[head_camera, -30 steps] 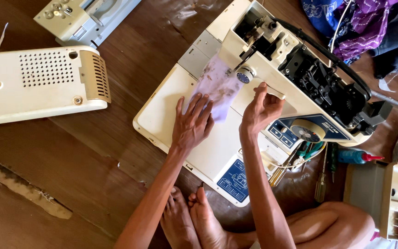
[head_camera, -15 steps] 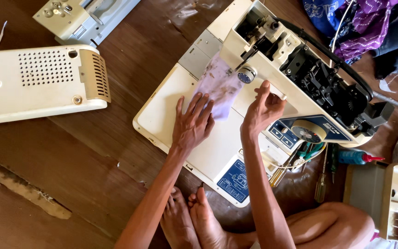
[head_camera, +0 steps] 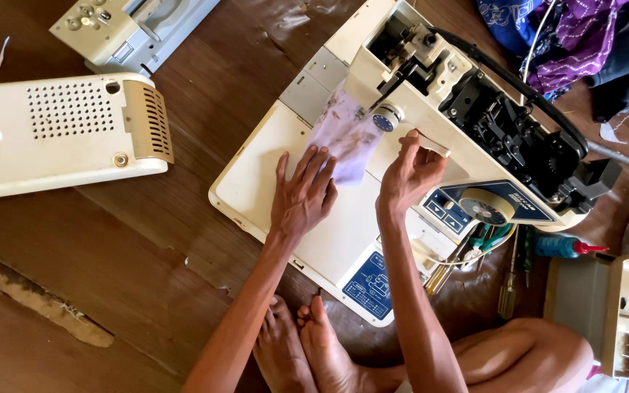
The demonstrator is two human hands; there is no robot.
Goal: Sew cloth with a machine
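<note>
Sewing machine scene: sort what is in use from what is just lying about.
In use:
sewing machine
cloth scrap under left hand
right hand on the machine's lever

Lying about:
cover panel
grey part
screwdrivers
oil bottle
fabric pile

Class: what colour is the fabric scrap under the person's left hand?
Pale lilac with faint darker marks: fabric scrap under the left hand, head view.

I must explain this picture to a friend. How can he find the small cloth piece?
Find the cream sewing machine with its cover off. On its flat bed, the cloth piece lies under the left hand: pale lilac, thin, stained, unlike the dark purple fabrics top right.
</note>
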